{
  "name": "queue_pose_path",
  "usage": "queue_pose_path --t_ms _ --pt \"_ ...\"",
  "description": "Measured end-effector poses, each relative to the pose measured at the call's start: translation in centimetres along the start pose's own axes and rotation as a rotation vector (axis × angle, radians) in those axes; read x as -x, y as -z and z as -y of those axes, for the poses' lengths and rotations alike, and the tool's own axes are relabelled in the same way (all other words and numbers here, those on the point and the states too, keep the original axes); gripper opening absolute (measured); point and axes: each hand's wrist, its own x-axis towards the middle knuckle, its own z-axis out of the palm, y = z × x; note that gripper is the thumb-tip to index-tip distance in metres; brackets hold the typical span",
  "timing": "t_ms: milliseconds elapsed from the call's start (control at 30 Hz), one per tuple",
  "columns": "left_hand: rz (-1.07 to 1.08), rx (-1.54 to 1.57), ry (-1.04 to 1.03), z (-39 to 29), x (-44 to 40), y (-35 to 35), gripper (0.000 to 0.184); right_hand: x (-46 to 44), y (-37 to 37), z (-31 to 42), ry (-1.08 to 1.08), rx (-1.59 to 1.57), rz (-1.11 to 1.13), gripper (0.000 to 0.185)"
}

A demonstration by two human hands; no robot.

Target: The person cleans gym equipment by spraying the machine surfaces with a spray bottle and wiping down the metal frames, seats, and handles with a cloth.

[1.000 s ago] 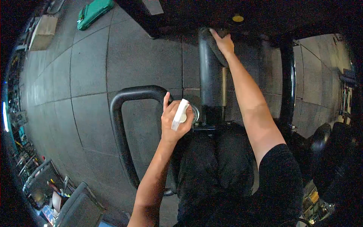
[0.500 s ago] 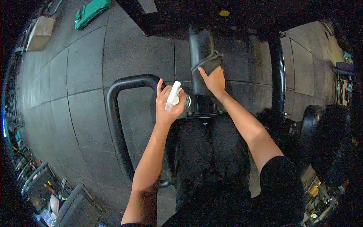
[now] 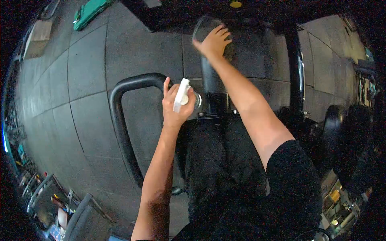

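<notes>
My left hand (image 3: pixel 177 102) is wrapped round the neck of a spray bottle with a white nozzle head (image 3: pixel 182 94); its clear body shows only in part, beside the fingers. One finger of this hand points away from the bottle. Farther forward, my right hand (image 3: pixel 215 42) lies with fingers spread on a dark cloth (image 3: pixel 204 25), over the far end of a black cylindrical pad (image 3: pixel 209 76). The cloth is blurred and partly hidden under the hand.
A curved black handle (image 3: pixel 116 108) stands left of my legs. Dark machine posts (image 3: pixel 295 72) rise at the right. A green bag (image 3: pixel 90 13) and a pale box (image 3: pixel 38 39) are at the upper left. Grey chairs (image 3: pixel 90 221) stand at the lower left.
My right hand has come back along the pad with the cloth, then gone forward again to its far end, its fingers now spread. My left hand still holds the bottle.
</notes>
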Motion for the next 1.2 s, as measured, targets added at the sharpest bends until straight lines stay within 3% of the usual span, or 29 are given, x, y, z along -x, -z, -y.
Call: queue_pose_path --t_ms 133,200,233,333,500,600,633,733,767,833,900,967,1033,1100,1133,1167,1200 --pt "-0.003 -0.022 -0.029 0.3 0.2 -0.1 0.003 9.1 3.2 -2.0 0.258 0.056 0.165 0.124" --pt "0.011 -0.037 -0.019 0.3 0.2 0.0 0.005 12.8 2.4 -2.7 0.323 0.152 0.114 0.103" --pt "0.016 -0.049 -0.028 0.0 0.0 0.2 0.005 13.0 4.3 -2.7 0.321 0.074 0.252 0.096" --pt "0.039 -0.062 -0.010 -0.2 0.0 0.4 0.005 11.2 3.7 -1.5 0.211 0.106 0.242 0.106" --pt "0.048 0.027 0.054 -0.1 0.0 0.5 0.005 -0.1 0.9 1.7 -0.203 -0.005 0.206 0.140" --pt "0.034 0.054 0.059 -0.3 -0.2 0.5 0.003 -4.9 -0.1 0.9 -0.243 -0.195 0.244 0.146" --pt "0.022 0.052 0.047 -0.3 -0.2 0.3 0.003 -5.0 -0.6 0.2 -0.186 -0.220 0.133 0.144" --pt "-0.007 0.052 0.033 -0.2 0.1 0.0 0.002 -3.5 2.0 -2.4 -0.173 -0.454 0.209 0.130" --pt "-0.020 0.075 0.030 -0.2 0.0 -0.1 0.003 -2.6 0.2 -3.8 -0.047 -0.486 0.029 0.119" --pt "0.002 0.090 0.061 -0.5 0.0 0.2 0.008 1.7 2.5 -5.2 -0.239 -0.545 0.146 0.106" --pt "-0.010 0.034 0.008 -0.3 0.0 0.0 0.009 6.9 6.6 -6.7 -0.342 -0.663 0.275 0.106" --pt "-0.008 0.006 -0.006 -0.1 0.1 0.0 0.009 11.0 4.8 -8.5 -0.487 -0.570 0.348 0.102" --pt "-0.028 0.021 -0.015 1.4 1.3 -0.4 0.009 11.8 4.6 -9.9 -0.449 -0.458 0.476 0.112" --pt "-0.061 0.100 0.010 1.2 0.8 -0.9 0.010 12.8 4.9 -11.6 -0.279 -0.434 0.567 0.115" --pt "-0.083 0.172 0.060 1.1 1.0 -0.9 0.011 13.2 5.5 -12.6 -0.160 -0.428 0.631 0.109" --pt "-0.028 -0.024 -0.063 2.8 1.1 -1.1 0.026 13.5 5.7 -13.1 -0.114 -0.397 0.665 0.102" --pt "-0.019 0.063 0.036 2.8 1.2 -1.3 0.024 14.2 6.3 -13.2 -0.189 -0.350 0.604 0.097"
